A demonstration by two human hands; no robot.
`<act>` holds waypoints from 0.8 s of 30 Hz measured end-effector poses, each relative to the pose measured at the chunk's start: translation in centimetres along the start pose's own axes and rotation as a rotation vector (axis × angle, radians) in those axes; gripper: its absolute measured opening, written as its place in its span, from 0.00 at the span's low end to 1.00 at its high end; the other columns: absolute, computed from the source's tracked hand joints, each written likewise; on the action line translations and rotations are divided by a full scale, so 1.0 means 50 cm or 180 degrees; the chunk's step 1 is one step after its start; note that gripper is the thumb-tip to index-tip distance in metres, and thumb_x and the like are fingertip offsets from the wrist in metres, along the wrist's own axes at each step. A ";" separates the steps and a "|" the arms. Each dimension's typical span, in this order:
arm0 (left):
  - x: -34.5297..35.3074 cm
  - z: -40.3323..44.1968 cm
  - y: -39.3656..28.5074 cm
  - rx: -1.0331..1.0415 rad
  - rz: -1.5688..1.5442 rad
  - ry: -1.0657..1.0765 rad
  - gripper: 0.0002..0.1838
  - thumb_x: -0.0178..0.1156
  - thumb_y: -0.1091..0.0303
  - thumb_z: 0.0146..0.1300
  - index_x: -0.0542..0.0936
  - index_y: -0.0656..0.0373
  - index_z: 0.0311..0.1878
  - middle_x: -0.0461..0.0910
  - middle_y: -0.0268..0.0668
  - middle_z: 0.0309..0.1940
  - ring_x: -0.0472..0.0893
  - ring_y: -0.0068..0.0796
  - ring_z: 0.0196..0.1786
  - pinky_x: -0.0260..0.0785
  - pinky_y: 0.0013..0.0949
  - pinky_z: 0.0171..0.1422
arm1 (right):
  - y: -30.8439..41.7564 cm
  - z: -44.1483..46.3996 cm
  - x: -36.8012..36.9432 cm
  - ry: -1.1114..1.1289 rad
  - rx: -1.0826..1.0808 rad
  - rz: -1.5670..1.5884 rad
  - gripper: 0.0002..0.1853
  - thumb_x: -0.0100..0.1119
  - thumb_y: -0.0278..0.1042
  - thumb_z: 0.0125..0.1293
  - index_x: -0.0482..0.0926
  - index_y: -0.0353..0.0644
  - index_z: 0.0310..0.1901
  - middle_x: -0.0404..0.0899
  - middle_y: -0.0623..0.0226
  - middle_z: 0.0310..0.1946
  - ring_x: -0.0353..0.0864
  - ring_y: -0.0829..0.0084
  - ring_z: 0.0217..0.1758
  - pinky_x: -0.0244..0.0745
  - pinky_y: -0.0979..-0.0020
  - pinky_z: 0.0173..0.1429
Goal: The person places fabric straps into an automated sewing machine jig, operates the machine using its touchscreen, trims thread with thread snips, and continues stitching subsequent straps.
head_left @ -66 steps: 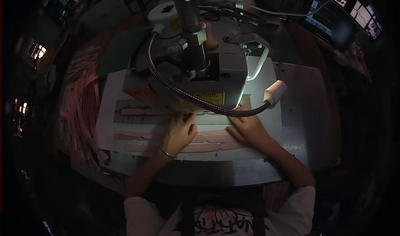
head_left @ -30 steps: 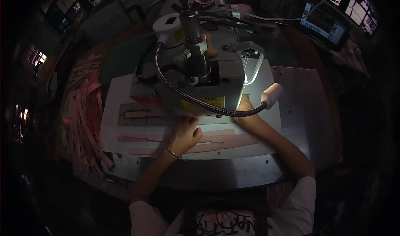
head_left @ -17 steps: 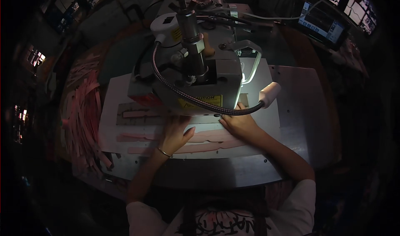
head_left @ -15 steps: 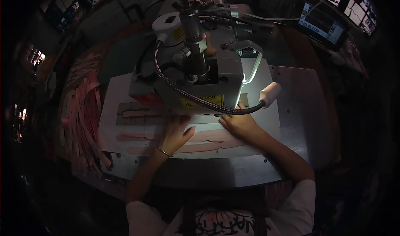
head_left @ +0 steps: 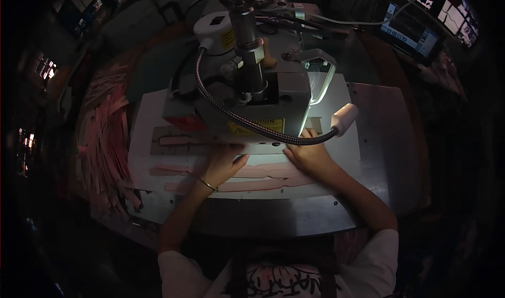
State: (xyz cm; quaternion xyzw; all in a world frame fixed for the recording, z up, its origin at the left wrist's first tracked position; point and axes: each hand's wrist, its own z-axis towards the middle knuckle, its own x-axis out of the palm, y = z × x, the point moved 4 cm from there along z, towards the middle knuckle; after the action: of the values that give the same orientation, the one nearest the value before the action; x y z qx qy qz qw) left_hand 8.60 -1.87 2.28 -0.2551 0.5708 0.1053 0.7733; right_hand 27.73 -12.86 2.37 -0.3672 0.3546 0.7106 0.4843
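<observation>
My left hand (head_left: 223, 164) lies open over the left part of a long dull plate (head_left: 192, 149), thumb held apart and fingertips in shadow by the machine head. A pale pink strip (head_left: 176, 140) lies along that plate, left of this hand. On the plate's right part rests my right hand (head_left: 311, 153), its fingers apart and bent, some partly hidden behind the machine's lower edge. Nothing shows in its grasp. Nearer me, two more pink strips with wavy edges, an upper strip (head_left: 263, 169) and a lower strip (head_left: 247, 185), lie on a white sheet (head_left: 142, 132).
A bulky grey machine head (head_left: 294, 95) stands over the work. Its flexible lamp (head_left: 344, 118) curves across the front. A heap of pink strips (head_left: 108, 150) lies at left. A lit screen (head_left: 407, 32) is at back right. The metal table (head_left: 384, 156) extends rightward.
The whole view has shifted slightly. My right hand, the plate and the white sheet sit a little further right against the machine. The right hand's fingers show more spread.
</observation>
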 end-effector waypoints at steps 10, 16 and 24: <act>-0.010 -0.023 0.058 0.0009 -0.0316 -0.0084 0.13 0.57 0.59 0.59 0.82 0.54 0.41 0.82 0.38 0.28 0.76 0.38 0.24 0.66 0.35 0.31 | -0.023 -0.030 -0.043 0.0042 0.0257 -0.0040 0.13 0.55 0.33 0.60 0.77 0.35 0.42 0.77 0.60 0.36 0.72 0.59 0.40 0.64 0.58 0.51; -0.050 -0.062 0.130 -0.0470 0.0162 0.0095 0.11 0.58 0.61 0.58 0.83 0.55 0.37 0.81 0.40 0.30 0.77 0.39 0.26 0.66 0.37 0.31 | -0.029 -0.053 -0.063 0.0094 0.0281 -0.0368 0.15 0.53 0.35 0.61 0.77 0.37 0.47 0.74 0.63 0.40 0.68 0.65 0.42 0.60 0.62 0.53; -0.055 -0.081 0.124 0.0064 0.0532 -0.0527 0.12 0.59 0.61 0.55 0.81 0.54 0.40 0.77 0.44 0.33 0.75 0.43 0.32 0.67 0.39 0.38 | -0.043 -0.068 -0.085 0.0039 0.0497 -0.0806 0.13 0.53 0.34 0.60 0.77 0.37 0.45 0.72 0.63 0.39 0.67 0.66 0.42 0.60 0.63 0.53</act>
State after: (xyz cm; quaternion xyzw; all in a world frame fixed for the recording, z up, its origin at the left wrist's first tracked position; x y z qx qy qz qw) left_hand 1.51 1.66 2.27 -0.1892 0.5254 0.1844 0.8088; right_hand 31.50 -17.01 4.08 -0.3746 0.3625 0.6118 0.5950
